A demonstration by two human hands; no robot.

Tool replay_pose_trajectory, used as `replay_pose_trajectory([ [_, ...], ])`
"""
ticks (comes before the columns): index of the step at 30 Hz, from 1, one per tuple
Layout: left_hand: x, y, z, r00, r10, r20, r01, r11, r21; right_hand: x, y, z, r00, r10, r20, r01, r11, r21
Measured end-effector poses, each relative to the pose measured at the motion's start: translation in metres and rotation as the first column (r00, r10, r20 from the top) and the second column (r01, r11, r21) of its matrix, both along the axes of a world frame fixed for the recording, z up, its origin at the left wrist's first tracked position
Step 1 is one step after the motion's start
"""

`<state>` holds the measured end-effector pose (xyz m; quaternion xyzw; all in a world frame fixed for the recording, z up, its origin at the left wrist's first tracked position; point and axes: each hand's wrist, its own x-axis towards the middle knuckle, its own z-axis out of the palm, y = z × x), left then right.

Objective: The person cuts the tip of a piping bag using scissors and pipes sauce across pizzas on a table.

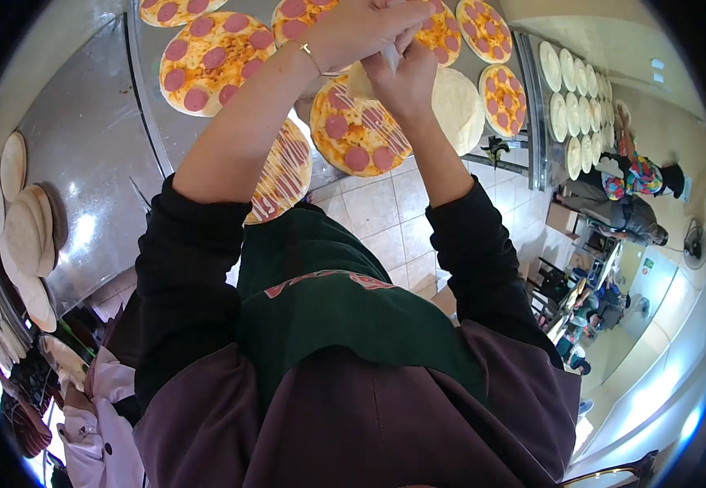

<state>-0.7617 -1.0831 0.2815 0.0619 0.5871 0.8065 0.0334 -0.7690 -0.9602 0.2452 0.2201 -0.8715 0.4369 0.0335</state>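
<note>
Both hands meet above the pizzas at the top centre. My left hand (pixel 361 34), with a bracelet at the wrist, is closed around the upper part of a small whitish bag (pixel 389 57). Below it, my right hand (pixel 406 80) is wrapped round the same bag, mostly hiding it. Under the hands lies a sausage-topped pizza (pixel 336 126) with thin pale sauce lines over part of it. Another pizza (pixel 289 167), striped with sauce, is partly behind my left forearm. Plain dough rounds (pixel 458 112) lie beside my right wrist.
More sausage pizzas (pixel 206 61) lie on the metal table (pixel 84 106). Plain rounds (pixel 28 228) are piled at the left; rows of others (pixel 574 114) stand at the right. A co-worker (pixel 645 175) in a colourful top stands beyond them, with more people and a fan behind.
</note>
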Motion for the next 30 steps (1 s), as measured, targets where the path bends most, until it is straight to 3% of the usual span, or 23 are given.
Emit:
replay_pose_trajectory([
  [2, 0.002, -0.001, -0.004, 0.999, -0.011, -0.048, 0.013, 1.000, 0.029, 0.005, -0.001, 0.001, 1.000, 0.022, -0.012, -0.022, 0.999, -0.049],
  [5, 0.008, 0.030, -0.032, 0.994, 0.018, -0.108, -0.022, 0.999, -0.041, 0.013, 0.030, -0.005, 1.000, 0.006, 0.008, -0.007, 0.998, 0.066],
  [7, 0.008, 0.055, -0.044, 0.993, -0.006, -0.117, 0.016, 0.996, 0.085, 0.020, 0.057, -0.006, 0.995, -0.062, 0.075, 0.040, 0.964, 0.262],
  [8, 0.009, 0.062, -0.043, 0.993, -0.005, -0.119, 0.016, 0.996, 0.093, 0.023, 0.067, -0.006, 0.995, -0.062, 0.072, 0.041, 0.962, 0.270],
  [10, 0.017, 0.072, -0.038, 0.988, -0.152, 0.009, 0.150, 0.979, 0.137, 0.030, 0.078, -0.003, 0.993, -0.090, 0.083, 0.065, 0.961, 0.269],
  [15, 0.019, 0.047, -0.023, 0.993, -0.110, 0.048, 0.101, 0.984, 0.150, 0.022, 0.055, -0.006, 0.997, -0.054, 0.052, 0.042, 0.977, 0.210],
  [17, 0.013, 0.028, -0.024, 0.995, 0.034, -0.097, -0.041, 0.997, -0.069, 0.014, 0.030, -0.007, 1.000, -0.021, 0.019, 0.019, 0.994, 0.108],
  [21, 0.009, 0.004, -0.016, 0.988, 0.047, -0.149, -0.034, 0.996, 0.085, 0.012, -0.003, 0.002, 1.000, 0.006, -0.016, -0.006, 1.000, -0.019],
  [24, 0.019, 0.009, -0.015, 0.995, 0.078, -0.063, -0.074, 0.995, 0.066, 0.019, 0.006, 0.001, 0.998, 0.045, 0.033, -0.046, 0.998, 0.037],
  [26, 0.024, 0.028, -0.024, 0.995, -0.009, -0.096, 0.010, 1.000, 0.008, 0.027, 0.030, -0.003, 1.000, -0.003, 0.006, 0.002, 0.990, 0.138],
  [30, 0.034, 0.068, -0.034, 0.999, -0.034, -0.007, 0.034, 0.993, 0.112, 0.042, 0.072, -0.005, 0.995, -0.050, 0.090, 0.030, 0.977, 0.210],
])
